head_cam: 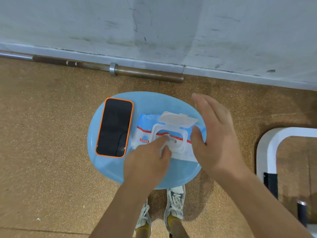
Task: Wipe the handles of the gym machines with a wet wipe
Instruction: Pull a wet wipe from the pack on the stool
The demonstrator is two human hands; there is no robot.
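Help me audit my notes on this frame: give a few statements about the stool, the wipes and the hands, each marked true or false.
1. The lid of the wipes pack is flipped open. True.
2. The phone lies to the right of the pack. False: it lies to its left, on the blue stool.
3. The left hand has its forefinger and thumb at the pack's opening. True.
4. The right hand is balled into a fist. False: its fingers are straight, by the pack's right end.
5. The barbell rests on the stool. False: it lies on the floor.
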